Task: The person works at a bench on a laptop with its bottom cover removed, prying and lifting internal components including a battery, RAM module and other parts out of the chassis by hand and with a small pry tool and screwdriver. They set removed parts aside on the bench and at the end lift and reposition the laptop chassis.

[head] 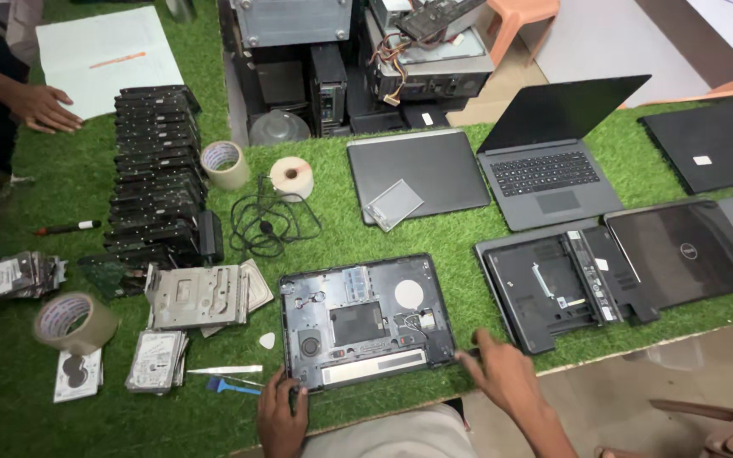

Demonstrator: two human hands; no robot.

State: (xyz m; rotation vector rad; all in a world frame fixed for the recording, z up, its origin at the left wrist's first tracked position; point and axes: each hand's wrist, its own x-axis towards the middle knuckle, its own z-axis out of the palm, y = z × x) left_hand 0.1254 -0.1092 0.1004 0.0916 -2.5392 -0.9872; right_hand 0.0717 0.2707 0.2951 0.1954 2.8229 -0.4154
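I steady the opened laptop [365, 321] with both open, empty hands, left hand [282, 417], right hand [502, 373]; next comes lifting parts out.

The tabletop [171, 424] is covered with green artificial turf. A pale tiled floor [604, 42] is seen beyond it. Salmon plastic chairs [519, 17] are noted. Lighting is even.
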